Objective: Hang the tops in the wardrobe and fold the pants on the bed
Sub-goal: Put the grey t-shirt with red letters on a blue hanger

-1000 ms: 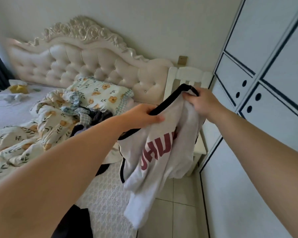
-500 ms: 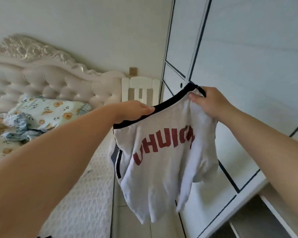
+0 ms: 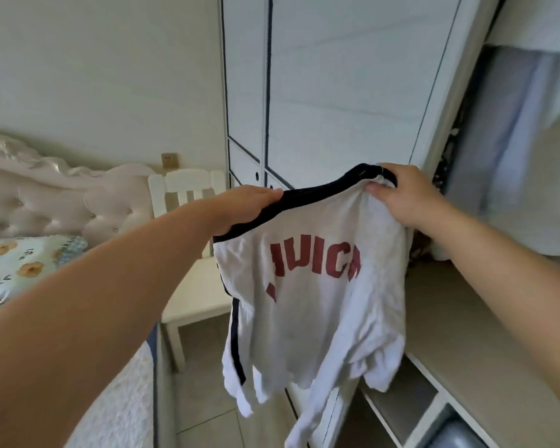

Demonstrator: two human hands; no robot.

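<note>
We hold a white top (image 3: pixel 317 318) with red letters up in the air between our two hands. Our left hand (image 3: pixel 249 205) curls round its black upper edge at one end, and our right hand (image 3: pixel 401 192) pinches the same edge at the other end, thumb on the white cloth. The top hangs loose below, sleeves dangling above the floor, in front of the closed doors of the wardrobe (image 3: pixel 337 92). To the right, an open section shows hanging clothes (image 3: pixel 505 140), blurred. A white chair (image 3: pixel 188 185) stands between the wardrobe and the bed (image 3: pixel 117 415), where a flowered pillow (image 3: pixel 23 266) lies by the padded headboard (image 3: pixel 62 195).
</note>
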